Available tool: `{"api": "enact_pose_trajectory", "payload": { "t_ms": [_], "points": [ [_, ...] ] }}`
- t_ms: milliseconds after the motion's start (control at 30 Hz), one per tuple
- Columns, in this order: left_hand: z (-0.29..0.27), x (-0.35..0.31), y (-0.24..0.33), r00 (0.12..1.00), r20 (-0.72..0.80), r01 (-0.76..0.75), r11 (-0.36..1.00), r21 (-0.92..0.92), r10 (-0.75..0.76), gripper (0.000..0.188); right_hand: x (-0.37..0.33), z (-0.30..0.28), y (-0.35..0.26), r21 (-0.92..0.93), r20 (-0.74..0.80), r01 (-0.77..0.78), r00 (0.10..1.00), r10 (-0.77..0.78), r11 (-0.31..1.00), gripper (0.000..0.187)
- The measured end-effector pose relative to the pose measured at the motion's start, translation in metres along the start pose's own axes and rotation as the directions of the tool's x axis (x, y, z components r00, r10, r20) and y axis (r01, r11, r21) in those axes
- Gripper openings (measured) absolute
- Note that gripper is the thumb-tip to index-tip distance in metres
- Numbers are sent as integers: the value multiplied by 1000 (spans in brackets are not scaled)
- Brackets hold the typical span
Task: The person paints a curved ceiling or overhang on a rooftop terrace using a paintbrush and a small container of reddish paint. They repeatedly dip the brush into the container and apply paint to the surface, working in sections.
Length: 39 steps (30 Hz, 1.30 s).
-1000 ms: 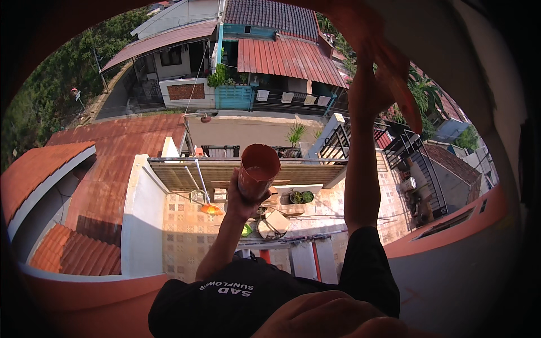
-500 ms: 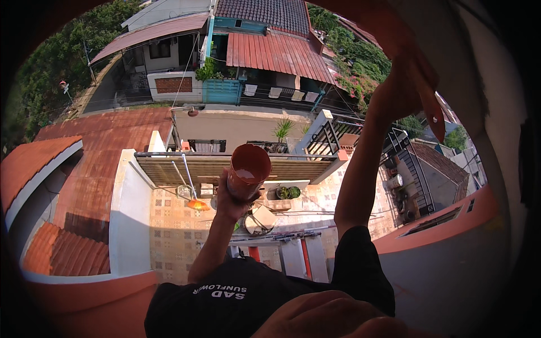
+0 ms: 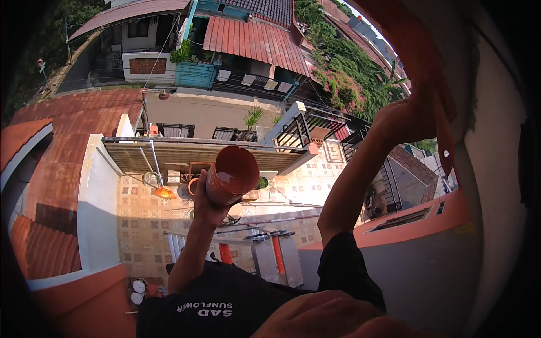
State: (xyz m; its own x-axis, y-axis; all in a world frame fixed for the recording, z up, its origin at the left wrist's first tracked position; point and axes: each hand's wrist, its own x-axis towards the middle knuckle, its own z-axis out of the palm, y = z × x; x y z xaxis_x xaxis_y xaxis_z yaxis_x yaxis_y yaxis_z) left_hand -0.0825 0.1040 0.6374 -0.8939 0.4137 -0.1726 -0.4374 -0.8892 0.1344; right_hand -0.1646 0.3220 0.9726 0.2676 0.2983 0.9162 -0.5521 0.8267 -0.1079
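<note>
Paint cup: a small round cup, smeared orange-red inside and out, held up at chest height over the tiled yard far below.
Cup contents: a wet coat of orange-red paint covers the inner wall; how much lies at the bottom cannot be told, since the cup tilts its mouth toward the camera.
Left hand: the left hand grips the cup from beneath, fingers wrapped closed round its base.
Right hand: the right hand is raised high against the wall, fingers closed round something orange-red, seemingly a brush or roller handle; the tool itself blurs into the wall colour, so its kind cannot be told for sure.
Wall: the grey-white wall on the right carries an orange-red band curving overhead, and an orange-red ledge below.
Done so far: judging by colour, the overhead band and the ledge look painted already.
Left to do: the broad grey-white face between them looks bare, so most of that surface seems unpainted.
Ladder: an orange and silver ladder shows below the person's body, leading down.
Surroundings: rust-red tin roofs, a balcony railing and a patterned tile yard lie well below.
</note>
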Motion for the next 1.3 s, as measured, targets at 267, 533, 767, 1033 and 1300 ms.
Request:
{"api": "enact_pose_trajectory", "payload": {
  "t_ms": [267, 533, 767, 1033, 1300],
  "points": [
    [1, -3, 3, 999, -50, 11, 999, -31, -12, 69, -17, -10, -9, 580, 158, -301, 953, 258, 757, 28],
    [4, -13, 15, 994, -101, -31, 999, 34, 34, 61, -30, -10, 4, 626, 158, -346, 934, 320, 699, 42],
    [-3, -15, 20, 997, -54, -44, 997, 56, 47, 73, -15, -13, 17, 585, 177, -298, 955, 239, 754, 35],
    [1, -10, 21, 996, -86, -36, 999, -10, 35, 63, -14, -41, 26, -766, 329, 507, 838, -436, 396, 31],
    [3, -2, 11, 998, 27, -64, 996, 61, 63, 66, -28, -38, 27, -439, 230, 320, 943, -239, 840, 37]
  ]
}}
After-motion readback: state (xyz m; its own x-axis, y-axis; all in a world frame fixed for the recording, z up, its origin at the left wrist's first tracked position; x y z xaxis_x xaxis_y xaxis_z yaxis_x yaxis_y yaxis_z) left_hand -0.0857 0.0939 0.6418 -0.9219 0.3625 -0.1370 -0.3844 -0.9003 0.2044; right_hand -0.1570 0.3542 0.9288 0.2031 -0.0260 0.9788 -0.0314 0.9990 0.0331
